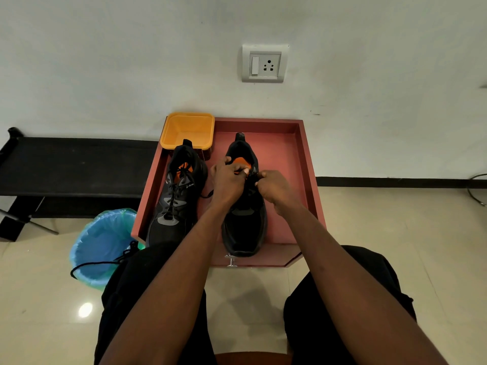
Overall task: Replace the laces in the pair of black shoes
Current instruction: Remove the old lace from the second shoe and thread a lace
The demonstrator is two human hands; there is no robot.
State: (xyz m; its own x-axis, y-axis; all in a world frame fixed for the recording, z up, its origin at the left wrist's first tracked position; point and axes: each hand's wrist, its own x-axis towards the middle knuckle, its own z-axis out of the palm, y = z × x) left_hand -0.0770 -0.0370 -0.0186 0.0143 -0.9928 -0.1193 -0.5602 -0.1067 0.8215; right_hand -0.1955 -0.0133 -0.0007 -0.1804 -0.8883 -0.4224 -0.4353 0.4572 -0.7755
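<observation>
- Red tray, against the wall: two black shoes side by side, toes toward the seated person.
- Left shoe: laced, orange lining showing.
- Right shoe: both hands at its upper eyelets; left hand and right hand curled, each pinching a black lace (ends hard to tell apart).
- Orange tub: tray's far left corner.
- Bin with blue liner: floor, beside the tray; a loose black lace draped over its rim.
- Wall socket.
</observation>
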